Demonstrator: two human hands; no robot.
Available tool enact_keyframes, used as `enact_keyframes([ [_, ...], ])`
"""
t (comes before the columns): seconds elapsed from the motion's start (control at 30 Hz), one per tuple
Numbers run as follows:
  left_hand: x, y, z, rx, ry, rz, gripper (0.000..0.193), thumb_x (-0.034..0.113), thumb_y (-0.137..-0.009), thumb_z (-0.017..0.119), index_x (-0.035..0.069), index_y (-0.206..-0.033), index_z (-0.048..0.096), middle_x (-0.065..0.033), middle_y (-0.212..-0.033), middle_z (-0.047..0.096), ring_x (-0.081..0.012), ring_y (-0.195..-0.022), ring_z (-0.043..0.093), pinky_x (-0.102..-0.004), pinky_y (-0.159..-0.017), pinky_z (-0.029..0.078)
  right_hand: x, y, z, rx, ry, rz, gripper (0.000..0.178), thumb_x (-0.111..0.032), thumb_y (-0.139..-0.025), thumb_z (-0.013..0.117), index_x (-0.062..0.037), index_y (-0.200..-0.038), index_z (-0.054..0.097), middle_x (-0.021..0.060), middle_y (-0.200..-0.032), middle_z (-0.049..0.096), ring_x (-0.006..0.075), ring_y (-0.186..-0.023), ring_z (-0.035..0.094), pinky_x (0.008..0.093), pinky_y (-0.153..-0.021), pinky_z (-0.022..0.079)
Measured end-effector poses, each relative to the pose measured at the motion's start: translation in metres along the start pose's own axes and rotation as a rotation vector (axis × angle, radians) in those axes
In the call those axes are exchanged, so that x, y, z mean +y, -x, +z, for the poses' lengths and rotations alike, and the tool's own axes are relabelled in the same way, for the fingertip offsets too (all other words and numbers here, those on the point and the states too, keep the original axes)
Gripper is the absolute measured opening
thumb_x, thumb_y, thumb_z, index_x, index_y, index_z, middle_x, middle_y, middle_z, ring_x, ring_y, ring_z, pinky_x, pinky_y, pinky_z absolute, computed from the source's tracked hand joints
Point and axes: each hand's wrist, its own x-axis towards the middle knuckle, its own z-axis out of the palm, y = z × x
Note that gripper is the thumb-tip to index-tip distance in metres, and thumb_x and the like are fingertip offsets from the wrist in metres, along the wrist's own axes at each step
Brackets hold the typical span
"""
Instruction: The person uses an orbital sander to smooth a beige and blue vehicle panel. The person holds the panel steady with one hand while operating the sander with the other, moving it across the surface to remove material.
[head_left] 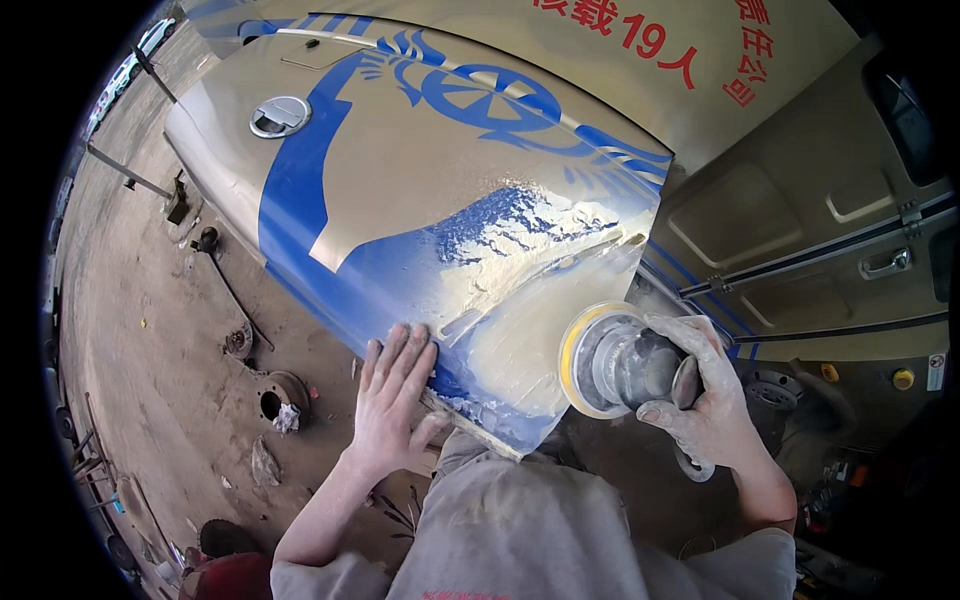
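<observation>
Its grip around a round-pad sander (610, 360), probably rigid, heavy and best held by the grey body, the right hand (708, 402) hovers by a blue-and-beige panel (390, 185) smeared with pale filler (530, 240), the left hand (392, 405) resting there, grip released.

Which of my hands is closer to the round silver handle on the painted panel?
Left. Your left hand lies at the near edge of the panel, with the round silver handle farther up and leftward. Your right hand grips the sander near the right side, farther away.
</observation>
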Motion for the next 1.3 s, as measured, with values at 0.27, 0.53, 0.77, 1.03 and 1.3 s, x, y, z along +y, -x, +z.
enact_keyframes([
  [0.27,-0.035,-0.028,0.052,0.840,0.140,-0.157,0.055,0.031,-0.104,0.038,-0.005,-0.142,0.056,-0.0237,-0.153,0.050,-0.0441,-0.152,0.030,-0.0587,-0.124,0.010,-0.037,-0.067,0.016,-0.447,0.150,0.159,0.084,-0.025,-0.085,0.084,-0.0068,-0.153,0.038,0.0126,-0.106,0.049,0.0216,-0.079,0.054,0.0357,-0.079,0.048],
  [0.53,-0.036,-0.030,0.063,0.890,0.250,-0.177,0.057,0.032,-0.105,0.033,-0.006,-0.134,0.063,-0.0208,-0.142,0.061,-0.0435,-0.148,0.038,-0.0529,-0.125,0.013,-0.052,-0.054,0.029,-0.654,0.410,0.054,0.097,-0.045,-0.078,0.088,0.0036,-0.145,0.037,0.0151,-0.088,0.065,0.0330,-0.073,0.066,0.0421,-0.068,0.053],
  [0.77,-0.037,-0.024,0.062,0.865,0.240,-0.202,0.056,0.031,-0.103,0.031,-0.004,-0.131,0.066,-0.0175,-0.142,0.062,-0.0419,-0.148,0.038,-0.0526,-0.126,0.009,-0.069,-0.099,0.042,-0.749,0.368,0.293,0.088,-0.047,-0.080,0.085,-0.0027,-0.143,0.042,0.0132,-0.078,0.066,0.0312,-0.070,0.067,0.0403,-0.068,0.051],
  [1.03,-0.039,-0.030,0.064,0.872,0.237,-0.164,0.059,0.033,-0.107,0.028,-0.004,-0.129,0.068,-0.0188,-0.139,0.063,-0.0429,-0.147,0.037,-0.0549,-0.124,0.015,-0.053,-0.092,0.020,-0.672,0.273,0.430,0.084,-0.043,-0.081,0.085,-0.0047,-0.142,0.042,0.0097,-0.071,0.064,0.0296,-0.068,0.066,0.0392,-0.067,0.050],
  [1.3,-0.037,-0.032,0.067,0.892,0.225,-0.166,0.061,0.034,-0.108,0.026,-0.006,-0.126,0.068,-0.0206,-0.136,0.065,-0.0454,-0.143,0.042,-0.0544,-0.121,0.024,-0.047,-0.054,0.017,-0.654,0.337,0.244,0.088,-0.049,-0.082,0.083,-0.0019,-0.143,0.041,0.0126,-0.080,0.069,0.0344,-0.073,0.067,0.0422,-0.069,0.051],
])
